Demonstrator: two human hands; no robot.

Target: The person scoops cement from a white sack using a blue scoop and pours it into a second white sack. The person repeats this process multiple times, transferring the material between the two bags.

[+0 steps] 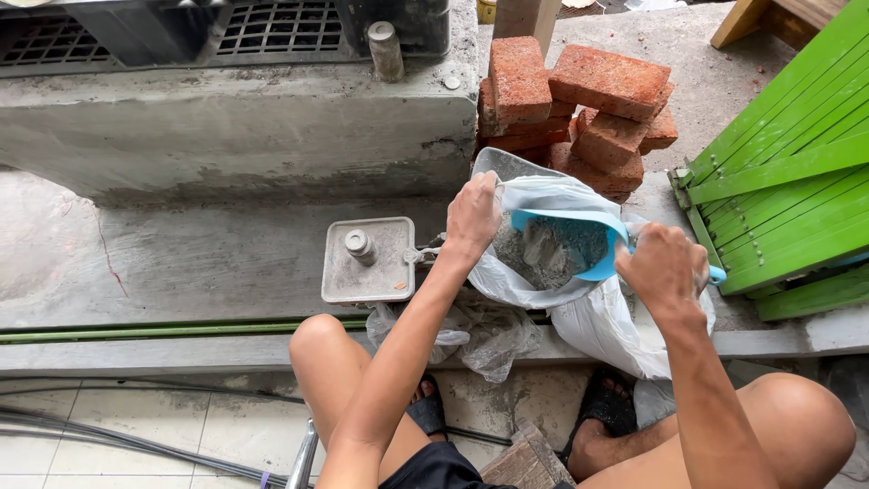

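Observation:
A white plastic bag (pixel 593 326) of grey powder (pixel 543 258) sits on the concrete ledge in front of me. My left hand (pixel 472 217) grips the bag's rim and holds its mouth apart. My right hand (pixel 663 264) clasps the handle of a light blue plastic scoop (pixel 579 237), whose bowl is inside the bag, dug into the powder. A grey trowel blade (pixel 507 165) pokes up behind the bag. Just left of the bag lies a square grey metal plate with a bolt (pixel 369 261).
A pile of red bricks (pixel 579 104) stands behind the bag. Folded green slatted wood (pixel 787 190) leans at the right. A raised concrete slab (pixel 235 136) with a grille runs along the back. Crumpled clear plastic (pixel 471 340), cables and a metal rod lie by my knees.

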